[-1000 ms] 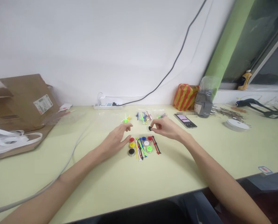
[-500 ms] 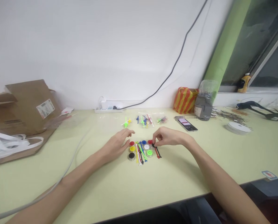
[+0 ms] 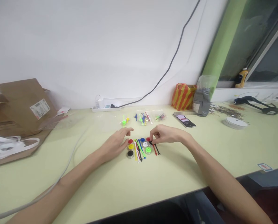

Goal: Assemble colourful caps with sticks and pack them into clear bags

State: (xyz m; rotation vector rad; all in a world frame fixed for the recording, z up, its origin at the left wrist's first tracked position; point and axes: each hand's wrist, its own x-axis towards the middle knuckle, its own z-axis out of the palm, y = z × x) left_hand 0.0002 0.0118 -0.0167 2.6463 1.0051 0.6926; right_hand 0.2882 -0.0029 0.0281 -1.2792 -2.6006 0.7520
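My right hand point(image 3: 163, 134) is closed in a pinch on a small black round piece point(image 3: 150, 142) at the right of the group. Just below its fingers lie a red arrow point(image 3: 155, 149) and a black arrow point(image 3: 158, 149). At the group's left my left hand point(image 3: 117, 141) rests with fingers apart, its thumb close to a red disc point(image 3: 130, 141) and a yellow disc point(image 3: 131, 146). A black disc point(image 3: 130, 153), white disc point(image 3: 145, 144), green disc point(image 3: 148, 150) and blue disc point(image 3: 142, 140) surround several coloured arrows point(image 3: 139, 152). Some discs have clear bases.
Behind the hands lie clear bags of coloured parts point(image 3: 143, 118). A phone point(image 3: 185, 120), a striped bag point(image 3: 184, 96) and a white roll point(image 3: 235, 122) are at right. A cardboard box point(image 3: 22, 109) stands at left, and a grey cable point(image 3: 69, 163) crosses my left forearm.
The view has shifted slightly, so everything sits a little differently in the picture. Both hands keep almost the same place by the discs, the right one still pinching the black piece.
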